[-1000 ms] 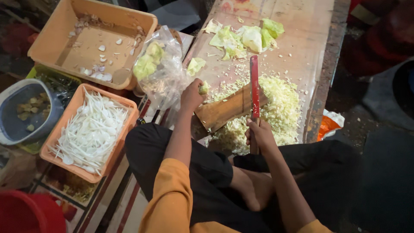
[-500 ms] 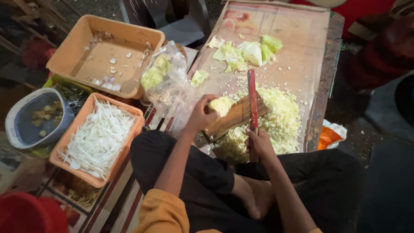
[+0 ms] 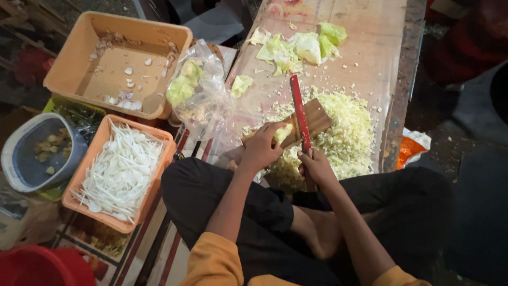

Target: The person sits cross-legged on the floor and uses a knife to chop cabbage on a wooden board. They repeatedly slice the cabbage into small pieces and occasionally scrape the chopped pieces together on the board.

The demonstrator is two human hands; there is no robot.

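Two hands working: left hand (image 3: 260, 150) pinching cabbage piece (image 3: 282, 132) on wooden board (image 3: 312, 121), right hand (image 3: 316, 167) gripping knife (image 3: 299, 114) — fingers beside blade, likely cut risk.

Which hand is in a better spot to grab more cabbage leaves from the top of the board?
Probably the left hand. It only presses a small cabbage piece on the wooden block, while the right hand grips the red knife. The leaves lie ahead.
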